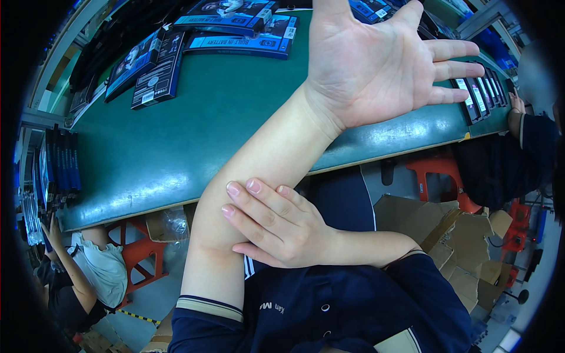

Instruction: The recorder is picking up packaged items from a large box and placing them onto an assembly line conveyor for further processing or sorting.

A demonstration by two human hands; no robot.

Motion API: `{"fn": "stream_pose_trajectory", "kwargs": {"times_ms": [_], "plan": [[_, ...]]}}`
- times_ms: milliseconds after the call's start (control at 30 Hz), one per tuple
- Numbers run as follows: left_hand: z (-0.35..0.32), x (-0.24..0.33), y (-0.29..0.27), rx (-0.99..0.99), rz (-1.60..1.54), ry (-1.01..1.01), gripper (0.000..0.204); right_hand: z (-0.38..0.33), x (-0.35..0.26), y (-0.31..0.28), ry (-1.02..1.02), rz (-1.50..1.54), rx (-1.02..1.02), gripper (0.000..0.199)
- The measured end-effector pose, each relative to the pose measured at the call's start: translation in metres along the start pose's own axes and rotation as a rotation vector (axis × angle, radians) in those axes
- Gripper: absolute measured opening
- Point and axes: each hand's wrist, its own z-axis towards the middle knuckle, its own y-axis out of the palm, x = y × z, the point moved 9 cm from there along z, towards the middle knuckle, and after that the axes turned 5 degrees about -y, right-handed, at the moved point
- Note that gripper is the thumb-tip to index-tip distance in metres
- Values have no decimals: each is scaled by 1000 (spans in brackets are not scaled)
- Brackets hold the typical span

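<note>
- Counting up: two hands of mine here, at least four flat blue-and-black cardboard boxes (253, 44) at upper left, two red plastic stools (467, 200), one at each side, and two co-workers, one by each edge!
- On the green tabletop (235, 94), upper right, a row of slim dark boxes with white labels (484, 97) stands packed tight; five or so, too crowded for a sure count.
- Hard to read, too: the dark upright stack (62, 165) at the left edge blurs together, and both co-workers are only partly in view.
- My left hand (376, 70), top right of centre, goes palm up with fingers spread wide, thumb cut off by the upper edge!
- Those labelled boxes sit right behind my left fingertips, partly covered; touching or apart, I can't tell.
- And my right hand (282, 232), centre frame: fingers slightly parted, laid flat across my bare left forearm (271, 144) near the elbow, skin directly beneath the fingertips, nothing pinched!
</note>
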Motion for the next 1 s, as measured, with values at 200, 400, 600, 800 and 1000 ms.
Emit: {"fn": "stream_pose_trajectory", "kwargs": {"times_ms": [200,400,600,800,1000], "plan": [[1,-4,6,-21,96,-12,132,-1,-2,1,-22,-34,-8,52],[4,-6,9,-44,177,-5,125,-1,-1,-4,-7,48,26,56],[6,-9,10,-81,191,-16,120,-3,1,-4,-7,-2,20,53],[4,-8,15,-71,221,-5,115,-1,-2,-4,-17,5,23,52],[5,-7,12,-38,254,11,112,-1,-1,-5,-6,9,23,52]]}}
